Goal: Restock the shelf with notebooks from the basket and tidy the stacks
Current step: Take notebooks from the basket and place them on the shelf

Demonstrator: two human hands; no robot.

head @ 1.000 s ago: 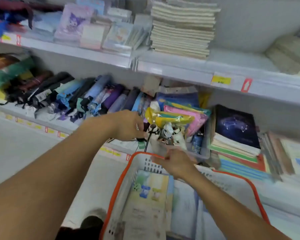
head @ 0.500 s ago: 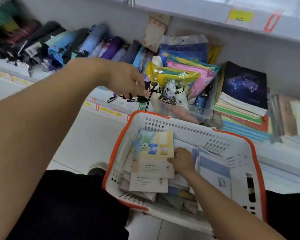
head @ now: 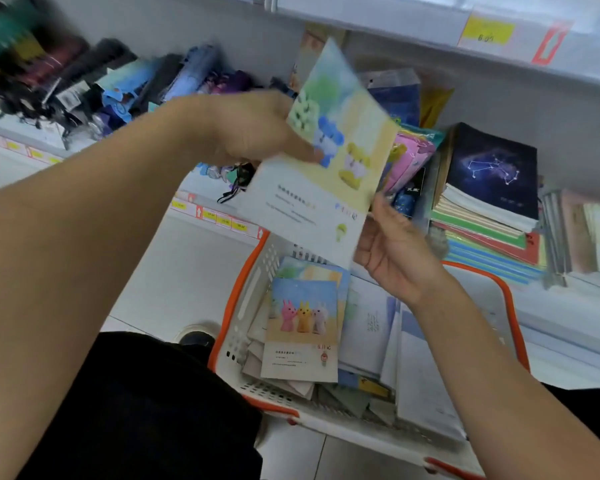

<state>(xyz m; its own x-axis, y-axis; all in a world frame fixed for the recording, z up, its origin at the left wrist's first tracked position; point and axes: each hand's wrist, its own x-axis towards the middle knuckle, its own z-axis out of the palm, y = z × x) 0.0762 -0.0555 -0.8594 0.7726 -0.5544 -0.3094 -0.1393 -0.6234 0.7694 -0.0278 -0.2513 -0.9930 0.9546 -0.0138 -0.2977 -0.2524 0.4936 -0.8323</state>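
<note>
Two hands now meet on one notebook [head: 329, 174] that half a second ago lay in the basket [head: 238, 303]; it is lifted above the basket's 12 o'clock rim. My left hand [head: 253, 129] has left the shelf goods and pinches its left edge; my right hand [head: 392, 247] supports the lower right corner with loosely spread fingers. Cover print is too blurred to read. At 1 o'clock a yellow price tag [head: 487, 31] is equally unclear.
</note>
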